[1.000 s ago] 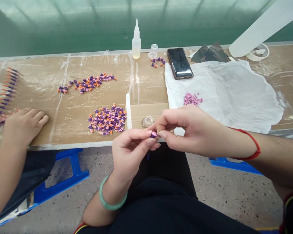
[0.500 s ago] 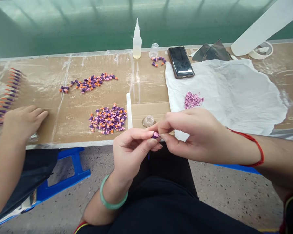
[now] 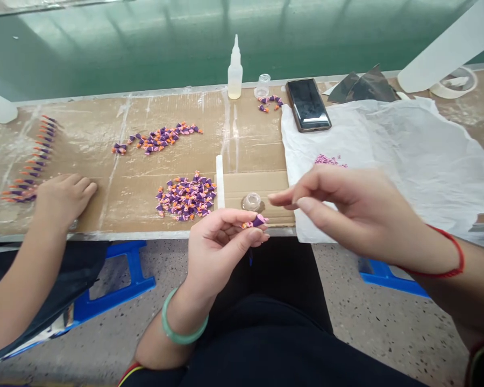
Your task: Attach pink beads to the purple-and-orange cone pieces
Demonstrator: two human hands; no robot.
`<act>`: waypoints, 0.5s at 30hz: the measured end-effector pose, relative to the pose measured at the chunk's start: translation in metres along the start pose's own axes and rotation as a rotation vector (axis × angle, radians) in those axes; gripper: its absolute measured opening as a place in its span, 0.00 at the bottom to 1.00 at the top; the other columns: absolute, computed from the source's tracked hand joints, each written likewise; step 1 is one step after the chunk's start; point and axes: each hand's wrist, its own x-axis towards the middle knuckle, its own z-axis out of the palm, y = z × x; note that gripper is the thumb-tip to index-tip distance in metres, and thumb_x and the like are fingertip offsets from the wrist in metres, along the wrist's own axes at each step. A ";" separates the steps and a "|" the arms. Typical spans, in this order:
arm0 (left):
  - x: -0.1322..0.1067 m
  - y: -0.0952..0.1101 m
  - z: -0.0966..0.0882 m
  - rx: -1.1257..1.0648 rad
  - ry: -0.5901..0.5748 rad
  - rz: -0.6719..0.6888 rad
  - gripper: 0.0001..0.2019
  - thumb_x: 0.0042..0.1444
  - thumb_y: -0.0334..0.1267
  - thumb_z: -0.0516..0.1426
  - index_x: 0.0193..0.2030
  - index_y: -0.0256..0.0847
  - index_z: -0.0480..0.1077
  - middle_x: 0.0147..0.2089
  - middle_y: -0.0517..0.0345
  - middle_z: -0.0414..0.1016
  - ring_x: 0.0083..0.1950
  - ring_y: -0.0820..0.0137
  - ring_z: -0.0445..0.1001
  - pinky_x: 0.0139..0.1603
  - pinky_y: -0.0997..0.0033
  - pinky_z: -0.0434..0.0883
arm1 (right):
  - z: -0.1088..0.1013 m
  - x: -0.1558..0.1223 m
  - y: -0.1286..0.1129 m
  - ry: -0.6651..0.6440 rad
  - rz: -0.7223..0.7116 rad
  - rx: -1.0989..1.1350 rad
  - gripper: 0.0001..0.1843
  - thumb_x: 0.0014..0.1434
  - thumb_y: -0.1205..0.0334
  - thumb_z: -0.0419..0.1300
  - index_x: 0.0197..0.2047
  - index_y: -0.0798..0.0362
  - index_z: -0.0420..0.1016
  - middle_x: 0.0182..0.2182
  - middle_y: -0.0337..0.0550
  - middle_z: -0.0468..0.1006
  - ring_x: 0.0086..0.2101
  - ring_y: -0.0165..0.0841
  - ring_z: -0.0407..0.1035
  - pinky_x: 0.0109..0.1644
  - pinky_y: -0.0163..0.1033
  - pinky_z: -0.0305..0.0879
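My left hand [image 3: 221, 242] pinches a small purple and orange cone piece [image 3: 258, 221] between thumb and fingertips, just below the table's front edge. My right hand [image 3: 347, 207] hovers a little to the right of it, fingers loosely curled and apart, holding nothing that I can see. A pile of the same purple and orange pieces [image 3: 186, 196] lies on the cardboard just beyond my left hand. A small clear cap [image 3: 252, 202] sits on the table beside a white stick [image 3: 220, 173].
Another person's hand [image 3: 62, 199] rests on the table at the left, next to a row of purple and orange pieces [image 3: 32, 161]. Farther back lie a second pile [image 3: 159, 138], a glue bottle [image 3: 235, 70], a phone [image 3: 308, 104] and a white sheet [image 3: 391, 150] with pink beads [image 3: 328, 159].
My right hand has let go of the piece and drawn away to the right. The piece stays in my left hand. The view has shifted slightly.
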 end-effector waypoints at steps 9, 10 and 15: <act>0.018 0.017 -0.047 0.830 -0.176 0.378 0.01 0.57 0.33 0.65 0.35 0.42 0.80 0.27 0.58 0.80 0.25 0.73 0.74 0.31 0.74 0.73 | 0.000 -0.012 0.042 0.074 0.142 -0.065 0.13 0.62 0.52 0.57 0.30 0.49 0.75 0.32 0.47 0.85 0.29 0.38 0.79 0.30 0.40 0.71; 0.021 0.017 -0.055 0.889 -0.170 0.397 0.02 0.58 0.33 0.64 0.35 0.42 0.80 0.27 0.58 0.79 0.26 0.72 0.73 0.32 0.73 0.72 | 0.000 -0.013 0.049 0.074 0.151 -0.075 0.14 0.61 0.50 0.57 0.30 0.48 0.77 0.32 0.47 0.85 0.29 0.39 0.79 0.30 0.42 0.71; 0.045 0.019 -0.105 1.118 -0.033 0.339 0.05 0.56 0.36 0.64 0.39 0.42 0.80 0.35 0.53 0.80 0.38 0.64 0.76 0.45 0.64 0.72 | 0.002 -0.025 0.084 0.118 0.203 -0.184 0.18 0.63 0.40 0.57 0.35 0.39 0.82 0.35 0.44 0.86 0.34 0.43 0.80 0.31 0.45 0.75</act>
